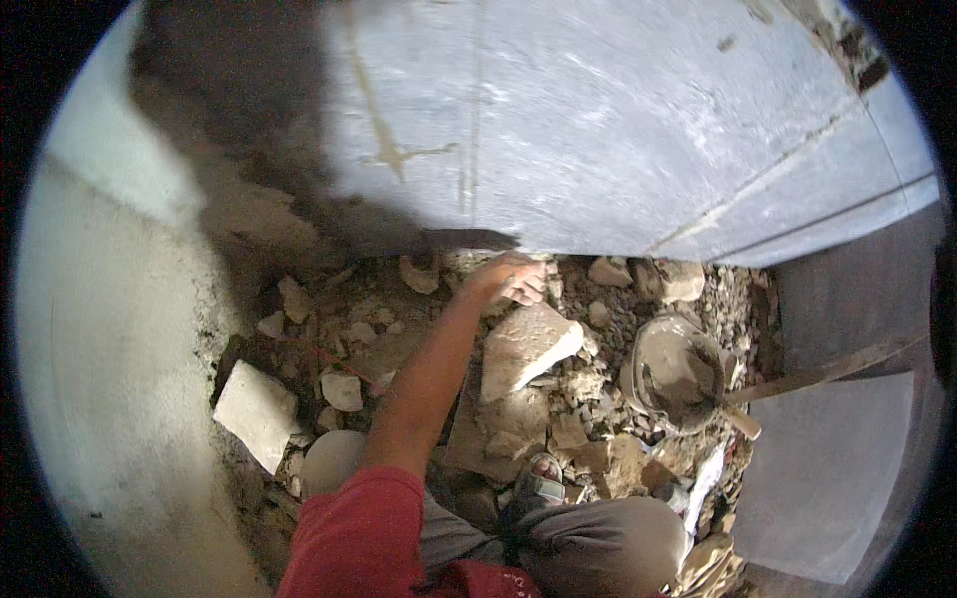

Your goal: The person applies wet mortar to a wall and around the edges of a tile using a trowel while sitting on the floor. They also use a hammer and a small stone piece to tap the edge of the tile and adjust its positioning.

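My left hand (513, 279) reaches forward to the foot of the blue-grey wall (598, 130). Its fingers are bent and pressed down among the rubble, and whatever they grip is hidden. Just below the hand lies a large pale broken slab (523, 349). Smaller stones (610, 271) sit along the wall base to its right. No part of my right hand shows.
A round pan of wet grey mortar (678, 374) stands at the right, a wooden handle (743, 422) by its rim. A long strip (837, 369) slants past it. A white block (257, 414) lies at the left, near a dark opening (239, 100) in the wall.
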Available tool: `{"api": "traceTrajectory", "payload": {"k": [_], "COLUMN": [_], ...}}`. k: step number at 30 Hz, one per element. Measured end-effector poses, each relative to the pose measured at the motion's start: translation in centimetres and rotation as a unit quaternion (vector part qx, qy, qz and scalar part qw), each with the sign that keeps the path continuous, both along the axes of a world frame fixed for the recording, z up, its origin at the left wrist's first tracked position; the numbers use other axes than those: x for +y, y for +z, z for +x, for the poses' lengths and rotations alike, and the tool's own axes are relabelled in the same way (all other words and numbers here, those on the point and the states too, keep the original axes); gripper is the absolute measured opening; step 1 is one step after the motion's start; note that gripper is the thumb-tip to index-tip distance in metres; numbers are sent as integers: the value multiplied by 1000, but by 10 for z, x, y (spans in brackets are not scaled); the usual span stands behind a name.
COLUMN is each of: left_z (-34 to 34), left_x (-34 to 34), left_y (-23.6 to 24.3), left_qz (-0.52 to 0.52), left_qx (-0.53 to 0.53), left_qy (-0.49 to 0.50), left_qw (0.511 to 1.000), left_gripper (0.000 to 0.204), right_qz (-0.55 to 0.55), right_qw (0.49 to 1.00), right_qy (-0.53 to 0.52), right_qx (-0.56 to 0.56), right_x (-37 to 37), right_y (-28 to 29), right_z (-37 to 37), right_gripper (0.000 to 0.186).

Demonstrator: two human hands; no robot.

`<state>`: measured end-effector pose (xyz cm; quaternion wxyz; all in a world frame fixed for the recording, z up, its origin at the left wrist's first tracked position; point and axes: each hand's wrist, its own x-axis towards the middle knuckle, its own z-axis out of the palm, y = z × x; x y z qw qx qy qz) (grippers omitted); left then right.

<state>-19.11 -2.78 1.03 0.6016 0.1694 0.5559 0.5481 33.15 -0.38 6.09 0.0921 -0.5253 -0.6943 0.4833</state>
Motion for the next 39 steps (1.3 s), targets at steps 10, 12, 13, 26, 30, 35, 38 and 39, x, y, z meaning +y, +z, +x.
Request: {"api": "traceTrajectory", "payload": {"k": [10, 12, 13, 26, 30, 35, 38, 39], "left_z": [-74, -57, -52, -16, -1, -6, -21, -24], "left_x": [-95, -68, -59, -78, -85, -97, -105, -106], "left_y": [-106, -111, -109, -61, -56, -53, -51, -49], "left_qz": [-35, 15, 57, 193, 190, 189, 191, 189], "left_qx": [-129, -185, -229, -226, -210, -197, -186, -186], "left_qy": [457, 542, 630, 602, 601, 613, 631, 634], "left_qw": [879, 820, 740, 741, 748, 741, 728, 727], "left_gripper": [38, 39, 40, 51, 51, 51, 50, 50], "right_qz": [91, 147, 176, 511, 552, 571, 586, 572], "right_qw": [957, 921, 894, 368, 297, 331, 329, 335], "right_qy": [274, 360, 410, 763, 754, 749, 723, 738], "right_qx": [-20, 4, 30, 146, 195, 56, 160, 125], "right_x": [17, 33, 39, -72, -105, -91, -93, -90], "right_y": [9, 11, 17, 158, 155, 158, 170, 175], "right_z": [-35, -43, -53, -422, -472, -509, -507, -511], "right_gripper": [32, 33, 33, 40, 39, 32, 28, 29]}}
